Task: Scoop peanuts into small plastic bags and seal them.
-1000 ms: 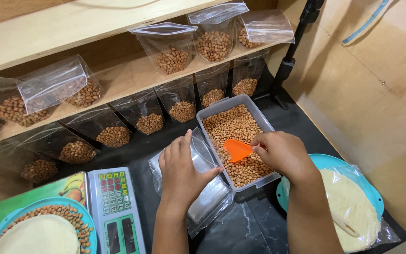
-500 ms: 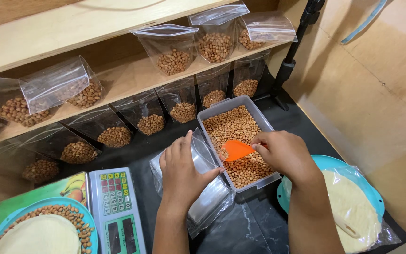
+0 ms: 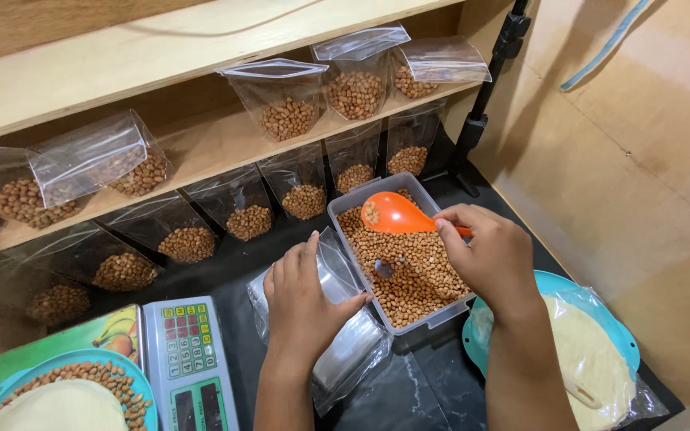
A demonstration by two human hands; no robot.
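The scoop (image 3: 393, 214) is orange, holds a few peanuts in its bowl, and is raised just above the tray (image 3: 345, 209), over the tray's far half. The right hand (image 3: 489, 259) is clenched around the scoop's handle, with the fingers wrapped over it and the thumb toward the bowl; only a short stub of the handle shows past the fingers.

The tray is a grey rectangular container filled with peanuts (image 3: 421, 275); a bare patch of its floor shows near the middle.

The left hand (image 3: 305, 299) rests flat on a stack of clear bags (image 3: 353, 351) lying against the tray's left wall. The fingers are extended and close together, and the thumb reaches to the tray's rim. The hand presses the bags rather than enclosing them.

Left of the tray stands a scale (image 3: 189, 363) with a keypad. Behind the tray, filled bags of peanuts stand on the shelf (image 3: 201, 160) and under it. Right of the tray lies a blue lid (image 3: 557, 283) under a bagged pale disc.
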